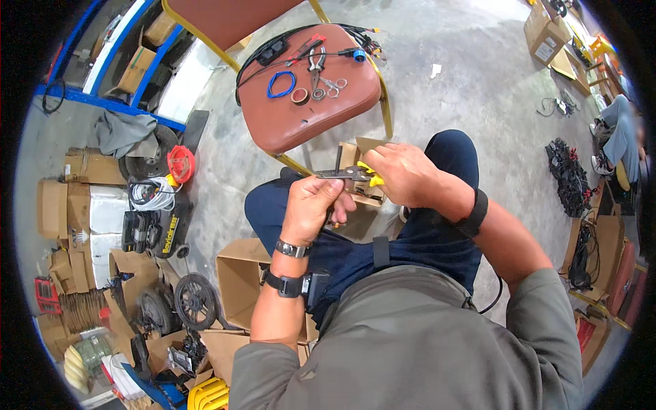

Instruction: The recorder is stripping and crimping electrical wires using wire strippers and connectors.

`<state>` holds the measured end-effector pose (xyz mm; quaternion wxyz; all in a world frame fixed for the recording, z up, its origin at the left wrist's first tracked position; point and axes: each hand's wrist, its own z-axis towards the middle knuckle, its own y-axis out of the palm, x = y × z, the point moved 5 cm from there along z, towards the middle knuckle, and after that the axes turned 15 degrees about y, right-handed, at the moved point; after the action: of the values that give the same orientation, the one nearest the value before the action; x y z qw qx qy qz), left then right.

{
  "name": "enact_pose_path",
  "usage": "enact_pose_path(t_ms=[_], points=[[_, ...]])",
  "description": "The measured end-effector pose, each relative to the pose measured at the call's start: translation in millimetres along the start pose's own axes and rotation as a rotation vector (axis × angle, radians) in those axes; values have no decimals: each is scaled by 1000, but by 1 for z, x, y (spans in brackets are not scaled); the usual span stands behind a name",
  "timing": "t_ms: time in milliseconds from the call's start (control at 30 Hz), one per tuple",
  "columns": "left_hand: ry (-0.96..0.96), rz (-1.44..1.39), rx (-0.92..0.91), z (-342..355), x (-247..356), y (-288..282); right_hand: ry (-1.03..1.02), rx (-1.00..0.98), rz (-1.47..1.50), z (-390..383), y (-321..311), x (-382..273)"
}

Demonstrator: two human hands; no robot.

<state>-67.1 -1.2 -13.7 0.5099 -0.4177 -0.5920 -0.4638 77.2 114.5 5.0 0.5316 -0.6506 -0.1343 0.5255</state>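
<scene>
In my right hand [406, 174] is a pair of yellow-handled pliers or wire strippers [352, 173], held over my lap with the dark metal head pointing left. My left hand [307, 205] is closed just below that head, its thumb against it, pinching a thin cable [335, 223] whose dark and orange part shows under the fingers; exactly what sits in the jaws is too small to tell. Beneath both hands, between my knees, an open cardboard box [369, 195] stands on the floor.
A brown padded chair [273, 126] ahead holds pliers [316, 65], scissors [335, 86], tape [299, 96], blue wire [280, 74] and cables. Left are cartons [242, 280], wheels [195, 301], a compressor [164, 232] and blue shelving. A seated co-worker [611, 119] and a black cable bundle [570, 171] are right.
</scene>
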Motion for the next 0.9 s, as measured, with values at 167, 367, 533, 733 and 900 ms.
enact_pose_path(t_ms=[167, 367, 533, 733, 900], points=[[130, 133, 97, -27, 6, 24, 8, -7, -26, -35, -7, -11], [318, 440, 92, -44, 15, 45, 95, -16, -66, -72, -19, -25], [597, 782, 85, -32, 26, 61, 273, -157, -146, -75, -23, -18], [729, 1060, -24, -11, 14, 68, 345, -220, -194, -68, -19, -1], [403, 809, -22, 11, -8, 48, 333, -196, -142, -48, -7, 17]])
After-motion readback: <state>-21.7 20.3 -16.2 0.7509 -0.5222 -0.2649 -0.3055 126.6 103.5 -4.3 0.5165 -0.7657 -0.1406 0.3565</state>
